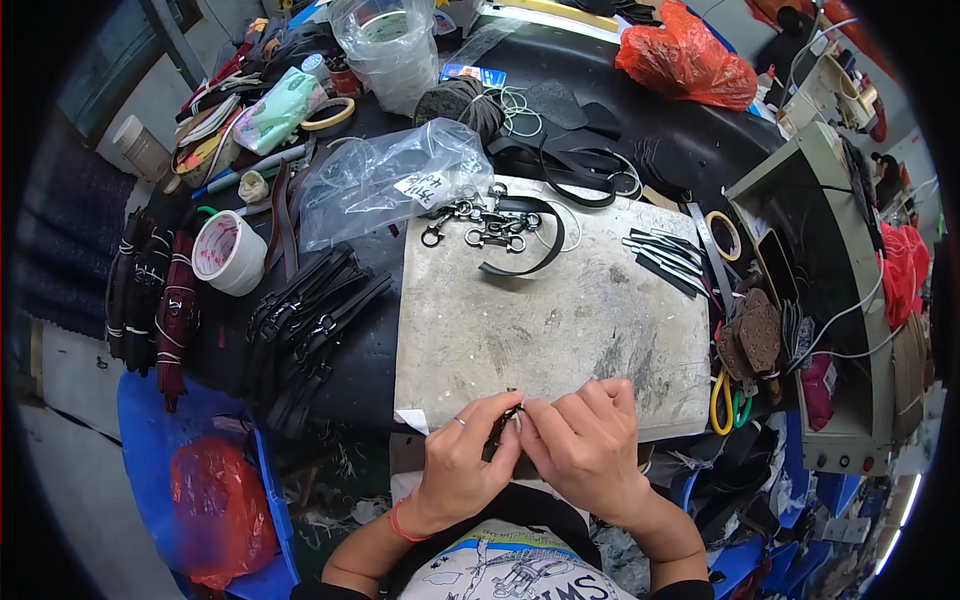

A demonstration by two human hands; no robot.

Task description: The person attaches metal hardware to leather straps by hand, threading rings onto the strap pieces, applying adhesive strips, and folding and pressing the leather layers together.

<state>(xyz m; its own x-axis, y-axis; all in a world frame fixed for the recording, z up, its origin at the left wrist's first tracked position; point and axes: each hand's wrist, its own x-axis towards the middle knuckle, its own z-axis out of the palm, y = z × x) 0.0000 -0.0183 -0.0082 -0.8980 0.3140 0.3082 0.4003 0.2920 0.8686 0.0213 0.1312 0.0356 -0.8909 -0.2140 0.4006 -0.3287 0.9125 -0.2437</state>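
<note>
At the near edge of the pale work board (580, 330), two bare hands are meeting over a small dark piece (505, 421), its exact shape being largely hidden by the fingers. The left hand (462, 465), which is wearing a ring and has a red band around its wrist, is pinching the piece between thumb and forefinger, the gap between them being nearly closed. The right hand (590, 450) is curling its fingers inward and is closing its thumb and forefinger on the piece from the other side, the fingertips of both hands almost touching. Toward the far side of the board, a cluster of metal clasps (495, 238) is lying beside a curved black strap (548, 257), while a clear plastic bag (390, 185) with a handwritten label is overlapping the board's far left corner. On the right part of the board, narrow black and white strips (665, 262) are lying in a loose fan. Left of the board, a pile of black straps with metal fittings (310, 325) is resting on the dark table surface (374, 345), and a white tub (228, 262) is standing near it. Just beyond the board's right edge, a yellow handle (721, 403) is resting next to a green one.
</note>
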